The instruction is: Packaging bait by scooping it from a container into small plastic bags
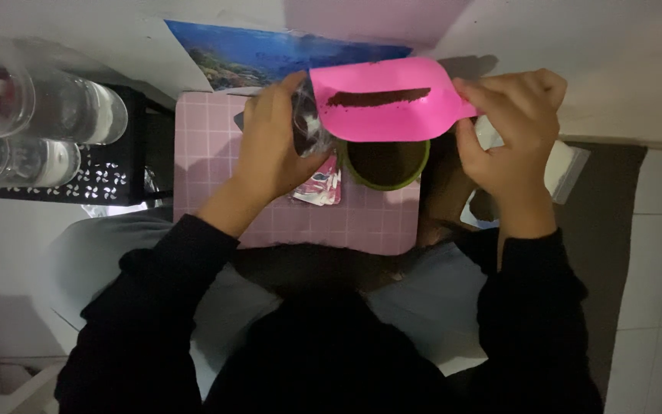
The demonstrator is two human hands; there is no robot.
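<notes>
Overhead, right hand (511, 146) gripping pink scoop (385, 100) of brown powder above green pot (386, 165), left hand (273, 146) clutching clear bag (308, 123).

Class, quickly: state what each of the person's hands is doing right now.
Left hand: closed around a clear plastic bag.
Right hand: closed on the handle of the pink scoop, held over the green pot.
</notes>
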